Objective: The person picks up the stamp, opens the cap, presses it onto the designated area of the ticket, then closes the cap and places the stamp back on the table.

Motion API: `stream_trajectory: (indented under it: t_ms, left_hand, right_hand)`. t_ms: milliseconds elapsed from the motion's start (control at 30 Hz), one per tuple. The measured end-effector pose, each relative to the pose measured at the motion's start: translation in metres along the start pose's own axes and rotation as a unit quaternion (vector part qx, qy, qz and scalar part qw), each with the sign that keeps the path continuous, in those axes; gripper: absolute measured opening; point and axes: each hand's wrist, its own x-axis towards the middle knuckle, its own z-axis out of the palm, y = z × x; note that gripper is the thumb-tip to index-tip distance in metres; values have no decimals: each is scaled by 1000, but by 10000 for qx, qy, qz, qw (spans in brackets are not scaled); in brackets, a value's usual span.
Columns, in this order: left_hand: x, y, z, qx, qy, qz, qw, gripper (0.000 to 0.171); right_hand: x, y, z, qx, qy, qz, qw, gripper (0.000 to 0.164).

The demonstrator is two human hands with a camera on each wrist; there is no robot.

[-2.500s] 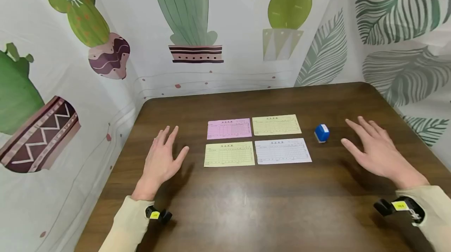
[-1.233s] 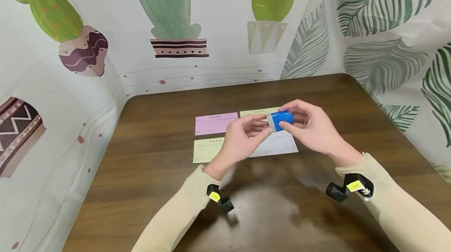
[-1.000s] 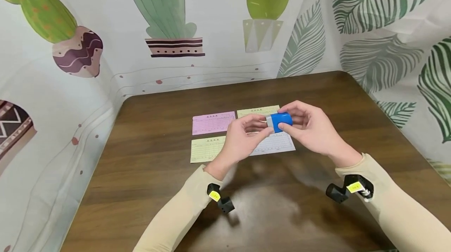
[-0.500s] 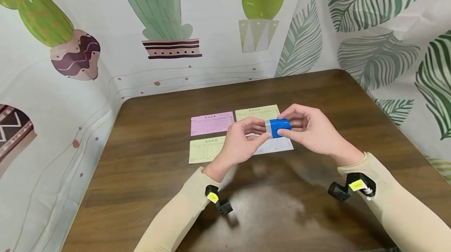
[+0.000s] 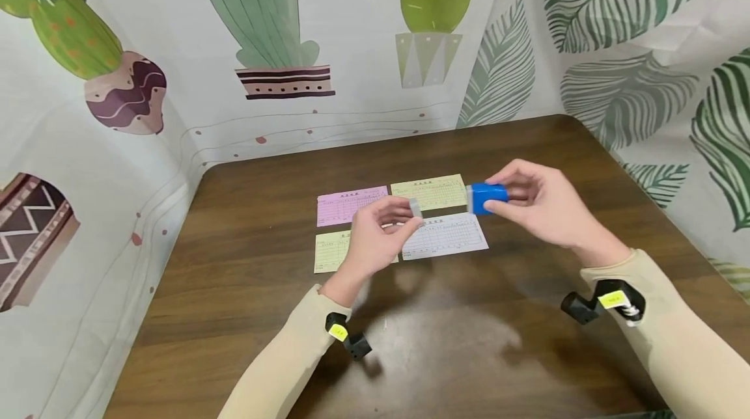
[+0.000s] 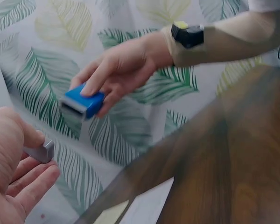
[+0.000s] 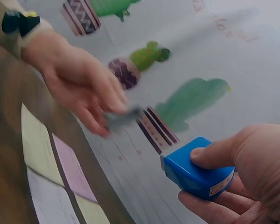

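My right hand [image 5: 541, 204] pinches a blue self-inking stamp [image 5: 487, 198] between thumb and fingers, its pale end pointing left. In the left wrist view the stamp's dark end face shows uncovered. A small grey stamp cap [image 5: 415, 208] is pinched in my left hand [image 5: 377, 237], apart from the stamp by a short gap. Both hands are above the table over the paper slips. Below lie a pink slip [image 5: 342, 204], a yellow slip [image 5: 430, 191] at the back right, a white slip [image 5: 445, 237] and another yellow slip [image 5: 331, 251], partly hidden by my left hand.
The dark wooden table [image 5: 246, 243] runs up to a patterned cloth wall [image 5: 363, 28] with cactus and leaf prints. Each wrist wears a small black camera, the left camera [image 5: 356, 344] and the right camera [image 5: 580, 308].
Both hands first lay apart and empty, then came together on the capped stamp. Now the cap is off: my left hand has moved left with it, my right hand right with the stamp.
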Motion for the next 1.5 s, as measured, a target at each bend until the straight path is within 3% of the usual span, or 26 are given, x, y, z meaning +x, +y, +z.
stream_trajectory:
  t_ms: [267,400,500,667,833,1200,1400,1500]
  left_hand:
    - [-10,-18,-21,165,184,-172,9995,26]
    - [-8,-23,-20,394,91,-136,9991,26]
    - [-6,-24,-12,896,-199,119,9957,27]
    - [-5,-25,16,1847,-889,761,9758,28]
    - [-6,-24,41,2297,-1356,1254,9556,28]
    - [-7,-22,67,2927,-1724,1446,9293,32]
    - [-6,-21,81,3340,-1985,1614,9072,32]
    - [-5,-21,87,3464,-2073,1650,8999,32]
  right_hand:
    - [-8,12,-31,-195,482,242,9984,36]
    - [-6,12,-37,-282,717,336,9965,36]
    - [-4,12,-40,-289,781,404,9957,36]
    - [-1,13,-41,-280,766,447,9957,37]
    - [-1,15,-41,-267,780,395,9958,37]
    - [-4,15,-46,-373,805,410,9952,36]
    - [-7,17,-47,-368,776,461,9952,36]
    - [-9,19,-48,-366,730,487,9955,36]
